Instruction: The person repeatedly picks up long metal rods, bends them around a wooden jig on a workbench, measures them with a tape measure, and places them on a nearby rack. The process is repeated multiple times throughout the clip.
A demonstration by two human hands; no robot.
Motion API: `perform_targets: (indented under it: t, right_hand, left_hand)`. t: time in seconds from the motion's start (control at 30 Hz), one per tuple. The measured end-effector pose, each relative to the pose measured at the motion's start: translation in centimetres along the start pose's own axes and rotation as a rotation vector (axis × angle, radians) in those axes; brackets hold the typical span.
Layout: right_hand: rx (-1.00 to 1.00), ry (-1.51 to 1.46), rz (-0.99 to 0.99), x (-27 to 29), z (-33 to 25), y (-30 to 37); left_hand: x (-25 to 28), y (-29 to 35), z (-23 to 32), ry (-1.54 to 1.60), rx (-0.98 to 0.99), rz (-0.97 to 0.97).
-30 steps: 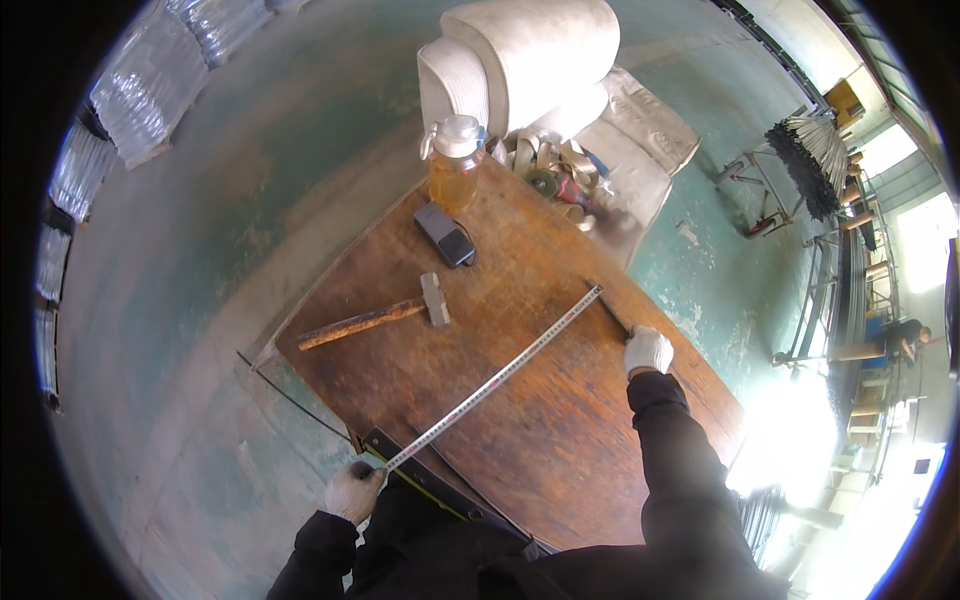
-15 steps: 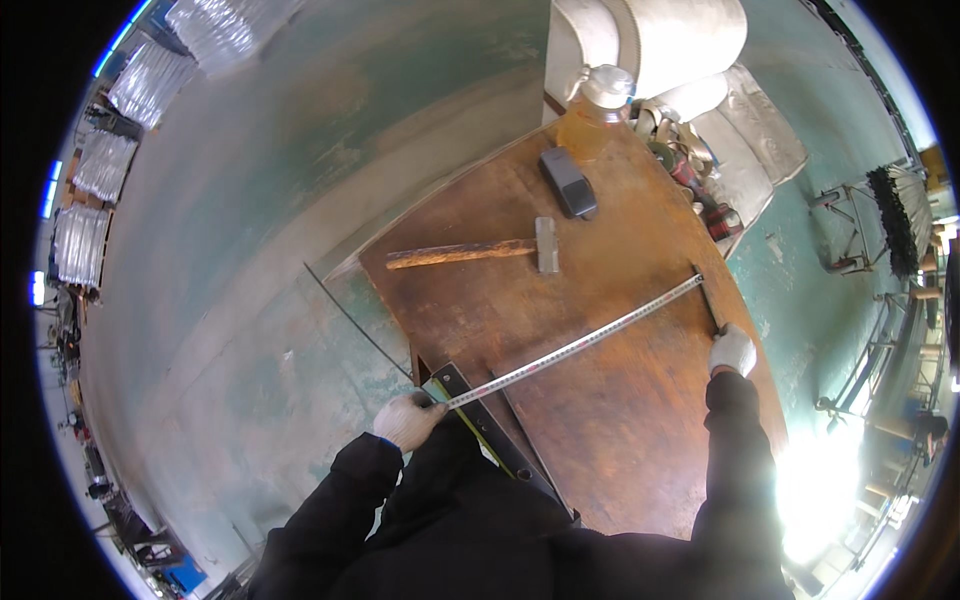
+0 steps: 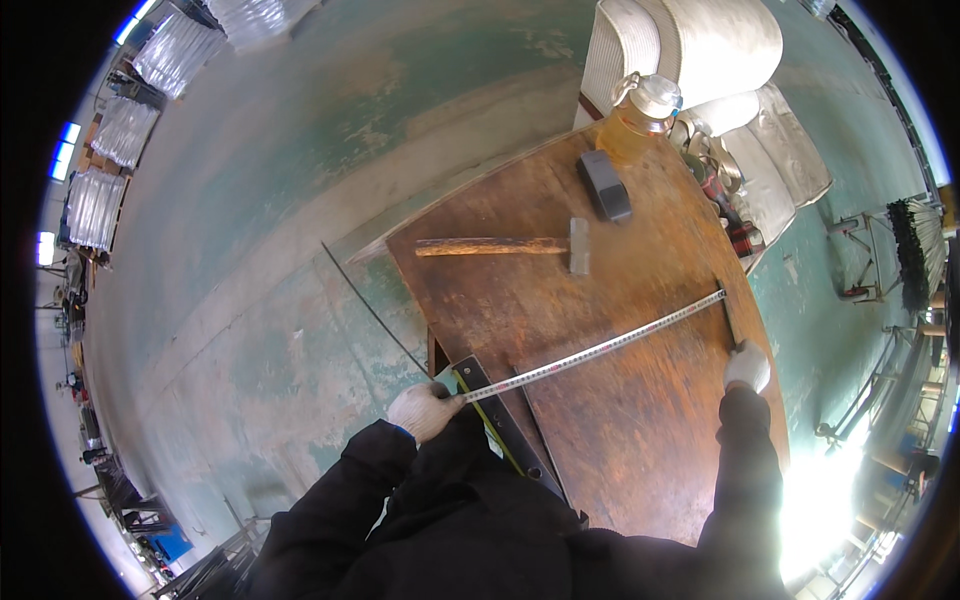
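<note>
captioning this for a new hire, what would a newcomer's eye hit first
Probably the pale measuring tape, stretched slantwise across the worn brown table from the left hand. Next, the wooden-handled hammer lying beyond it, and the amber-filled jug near the far corner.

A measuring tape (image 3: 600, 346) crosses the wooden table (image 3: 640, 450), its left end in the gloved left grip (image 3: 422, 410), its right end at a thin dark bar (image 3: 729, 318) held by the right grip (image 3: 748, 368); beyond the tape, a club hammer (image 3: 500, 246), grey device (image 3: 604, 186) and lidded jug (image 3: 632, 130)
</note>
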State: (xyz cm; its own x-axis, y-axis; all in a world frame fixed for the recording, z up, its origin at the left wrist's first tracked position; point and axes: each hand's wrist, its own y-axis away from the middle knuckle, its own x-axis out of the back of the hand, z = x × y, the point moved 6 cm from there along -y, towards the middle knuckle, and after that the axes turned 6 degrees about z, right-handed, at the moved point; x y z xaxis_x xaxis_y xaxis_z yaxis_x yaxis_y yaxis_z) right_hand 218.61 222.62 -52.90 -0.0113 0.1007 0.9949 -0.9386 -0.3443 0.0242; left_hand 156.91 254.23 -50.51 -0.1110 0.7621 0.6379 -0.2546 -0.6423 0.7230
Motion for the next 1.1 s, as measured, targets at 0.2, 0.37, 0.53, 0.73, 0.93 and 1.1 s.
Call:
perform_targets:
  t: [0.2, 0.37, 0.53, 0.73, 0.93, 1.1]
  right_hand:
    - [0.05, 0.003, 0.057, -0.3, 0.1, 0.0]
    - [0.041, -0.037, 0.054, -0.3, -0.2, 0.6]
    - [0.205, -0.101, 0.22, 0.0, 0.0, 1.2]
    - [0.185, -0.235, 0.364, 3.1, -3.7, 5.2]
    - [0.255, -0.2, -0.038, -0.7, 1.3, 27.5]
    - [0.444, -0.324, -0.349, 1.2, 4.0, 47.3]
  left_hand:
    - [-0.1, -0.1, -0.3, 0.002, -0.02, -0.006]
    - [0.2, 0.3, 0.0, 0.009, -0.039, 0.007]
    - [0.6, 0.7, -0.1, 0.048, -0.058, 0.033]
    - [0.5, 1.0, -0.1, 0.252, -0.029, 0.075]
    - [-1.6, -0.9, -1.3, 0.356, -0.016, 0.064]
    - [-2.4, -1.5, -1.9, 0.452, 0.03, 0.045]
